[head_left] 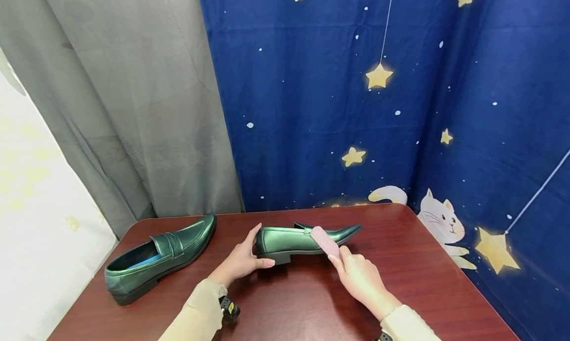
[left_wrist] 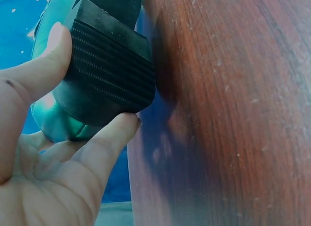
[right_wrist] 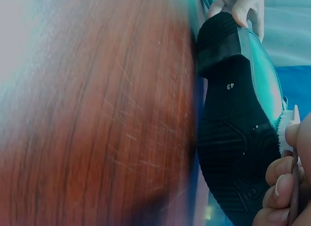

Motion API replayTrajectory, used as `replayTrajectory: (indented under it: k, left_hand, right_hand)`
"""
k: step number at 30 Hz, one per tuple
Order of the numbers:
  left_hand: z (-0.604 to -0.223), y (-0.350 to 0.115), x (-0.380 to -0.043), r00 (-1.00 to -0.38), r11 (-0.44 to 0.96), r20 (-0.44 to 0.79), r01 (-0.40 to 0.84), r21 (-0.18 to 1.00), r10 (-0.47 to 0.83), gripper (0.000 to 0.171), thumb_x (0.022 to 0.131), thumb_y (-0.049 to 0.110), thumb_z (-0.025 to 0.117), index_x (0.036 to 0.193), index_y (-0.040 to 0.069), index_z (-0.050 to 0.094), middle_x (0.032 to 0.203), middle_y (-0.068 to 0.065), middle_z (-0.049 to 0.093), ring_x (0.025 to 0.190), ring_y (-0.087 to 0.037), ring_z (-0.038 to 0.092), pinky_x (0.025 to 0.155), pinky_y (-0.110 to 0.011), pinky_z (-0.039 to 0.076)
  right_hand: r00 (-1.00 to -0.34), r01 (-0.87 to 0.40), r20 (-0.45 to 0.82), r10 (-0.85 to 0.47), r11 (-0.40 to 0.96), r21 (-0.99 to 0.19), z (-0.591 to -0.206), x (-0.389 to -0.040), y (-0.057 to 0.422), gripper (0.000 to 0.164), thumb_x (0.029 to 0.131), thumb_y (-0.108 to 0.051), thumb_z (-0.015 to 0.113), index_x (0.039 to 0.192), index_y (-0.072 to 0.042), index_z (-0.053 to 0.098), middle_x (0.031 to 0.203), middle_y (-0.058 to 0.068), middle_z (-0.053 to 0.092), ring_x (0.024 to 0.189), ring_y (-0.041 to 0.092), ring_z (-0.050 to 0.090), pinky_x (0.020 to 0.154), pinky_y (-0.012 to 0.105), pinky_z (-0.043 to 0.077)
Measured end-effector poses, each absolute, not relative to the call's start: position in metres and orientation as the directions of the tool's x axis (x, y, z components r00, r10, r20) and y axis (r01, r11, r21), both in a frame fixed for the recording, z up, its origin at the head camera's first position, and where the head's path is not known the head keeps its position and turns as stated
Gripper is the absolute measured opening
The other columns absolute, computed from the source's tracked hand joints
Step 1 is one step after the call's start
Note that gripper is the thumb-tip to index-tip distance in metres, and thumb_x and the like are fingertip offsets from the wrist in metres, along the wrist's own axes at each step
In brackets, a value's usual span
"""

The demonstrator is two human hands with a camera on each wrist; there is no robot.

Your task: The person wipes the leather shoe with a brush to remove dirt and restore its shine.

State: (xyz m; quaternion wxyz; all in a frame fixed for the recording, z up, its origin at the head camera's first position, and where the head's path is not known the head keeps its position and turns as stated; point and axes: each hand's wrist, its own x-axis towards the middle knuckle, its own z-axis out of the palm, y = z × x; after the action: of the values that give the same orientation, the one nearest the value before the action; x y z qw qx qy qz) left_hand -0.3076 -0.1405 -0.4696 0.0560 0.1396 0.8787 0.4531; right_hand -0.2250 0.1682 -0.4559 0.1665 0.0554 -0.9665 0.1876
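Observation:
A dark green loafer (head_left: 289, 239) points its toe to the right near the table's back edge. My left hand (head_left: 242, 262) grips it round the heel, thumb on the near side and fingers behind. In the left wrist view the ridged black heel block (left_wrist: 107, 65) shows between thumb and fingers. A pink-backed brush (head_left: 325, 241) is in my right hand (head_left: 360, 276), held by its handle. Its white bristles (right_wrist: 285, 131) meet the loafer's side upper in the right wrist view. There the black sole (right_wrist: 226, 104) faces the camera, marked 43.
A second green loafer (head_left: 178, 249) with a blue insole stands at the left of the reddish-brown table (head_left: 285, 306). Behind the table hang a grey curtain (head_left: 133, 83) and a blue curtain (head_left: 311, 83) with stars.

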Motion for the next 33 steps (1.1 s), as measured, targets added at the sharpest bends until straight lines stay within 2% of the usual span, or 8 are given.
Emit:
replayTrajectory:
  k: [10, 18, 33]
  left_hand:
    - [-0.470, -0.140, -0.307, -0.945, 0.516, 0.055, 0.225, 0.827, 0.323, 0.116, 0.073, 0.026, 0.092, 0.162, 0.018, 0.017, 0.148, -0.021, 0.053, 0.095, -0.020, 0.072, 0.099, -0.048, 0.052]
    - [-0.472, -0.141, -0.305, -0.945, 0.492, 0.057, 0.219, 0.843, 0.322, 0.116, 0.074, 0.024, 0.092, 0.162, 0.018, 0.017, 0.152, -0.022, 0.049, 0.103, -0.026, 0.072, 0.100, -0.048, 0.053]
    - [-0.475, -0.141, -0.305, -0.942, 0.475, 0.066, 0.225, 0.851, 0.328, 0.117, 0.074, 0.023, 0.092, 0.162, 0.016, 0.015, 0.155, -0.022, 0.045, 0.103, -0.027, 0.072, 0.098, -0.047, 0.054]
  right_hand:
    - [-0.946, -0.151, 0.323, -0.030, 0.922, -0.356, -0.452, -0.223, 0.180, 0.026, 0.100, -0.035, 0.063, 0.088, -0.015, 0.052, 0.061, 0.001, 0.051, 0.054, 0.022, 0.053, 0.047, 0.039, 0.036]
    - [-0.971, -0.117, 0.240, -0.022, 0.913, -0.391, -0.444, -0.225, 0.192, 0.026, 0.102, -0.036, 0.060, 0.090, -0.013, 0.053, 0.064, 0.001, 0.050, 0.057, 0.019, 0.050, 0.050, 0.036, 0.037]
    - [-0.979, -0.107, 0.204, -0.021, 0.901, -0.419, -0.431, -0.230, 0.210, 0.027, 0.101, -0.036, 0.060, 0.088, -0.013, 0.056, 0.066, 0.002, 0.053, 0.060, 0.020, 0.049, 0.053, 0.035, 0.038]
